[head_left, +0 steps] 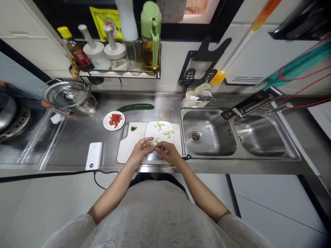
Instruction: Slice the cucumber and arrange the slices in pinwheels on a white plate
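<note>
My left hand [141, 151] and my right hand [168, 151] meet over the near side of a white plate [151, 129]. Between their fingertips is a small, thin cucumber slice [152, 145], partly hidden by the fingers. On the plate, green-edged cucumber slices are laid in two pinwheel shapes, one a flower [159, 125] near the far edge and another flower [168, 133] at the right. The plate rests on a pale cutting board [126, 146], where a cucumber end piece [133, 128] lies at the left. A knife's black handle [186, 157] sticks out at the board's right corner.
A whole cucumber [136, 107] and a small plate [105, 121] of chopped red pieces lie beyond the board. Left are a white power bank [94, 155] with a cable and a lidded steel pot [88, 105]. A double sink [209, 132] is on the right; bottles [151, 38] stand on a shelf.
</note>
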`<control>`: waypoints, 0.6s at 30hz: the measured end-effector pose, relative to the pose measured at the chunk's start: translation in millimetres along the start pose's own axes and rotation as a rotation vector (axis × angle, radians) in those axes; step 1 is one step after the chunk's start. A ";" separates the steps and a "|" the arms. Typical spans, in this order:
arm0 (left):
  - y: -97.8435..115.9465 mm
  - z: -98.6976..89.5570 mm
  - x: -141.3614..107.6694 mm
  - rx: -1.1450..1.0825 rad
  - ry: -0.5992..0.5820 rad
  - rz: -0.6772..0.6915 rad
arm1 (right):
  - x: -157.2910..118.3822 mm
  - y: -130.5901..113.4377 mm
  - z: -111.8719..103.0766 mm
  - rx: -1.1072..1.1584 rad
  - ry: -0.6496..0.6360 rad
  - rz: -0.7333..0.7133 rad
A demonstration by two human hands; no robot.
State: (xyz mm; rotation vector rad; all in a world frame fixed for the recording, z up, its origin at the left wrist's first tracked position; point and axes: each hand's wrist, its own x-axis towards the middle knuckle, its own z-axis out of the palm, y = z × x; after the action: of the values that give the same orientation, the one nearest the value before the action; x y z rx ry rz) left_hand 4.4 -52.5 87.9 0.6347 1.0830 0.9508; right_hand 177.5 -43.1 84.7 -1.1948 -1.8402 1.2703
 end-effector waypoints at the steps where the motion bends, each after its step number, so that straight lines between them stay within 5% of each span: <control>1: 0.0 0.0 0.2 0.001 0.003 0.000 | 0.4 0.1 -0.4 -0.010 0.000 -0.008; 18: -6.8 2.9 9.8 0.108 0.005 0.132 | 2.0 6.8 0.3 0.133 0.027 0.054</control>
State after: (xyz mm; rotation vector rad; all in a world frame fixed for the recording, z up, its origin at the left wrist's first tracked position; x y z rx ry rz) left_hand 10.9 -47.1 79.0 0.8008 1.1128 1.0127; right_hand 178.7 -40.4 78.2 -1.1906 -1.6863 1.3771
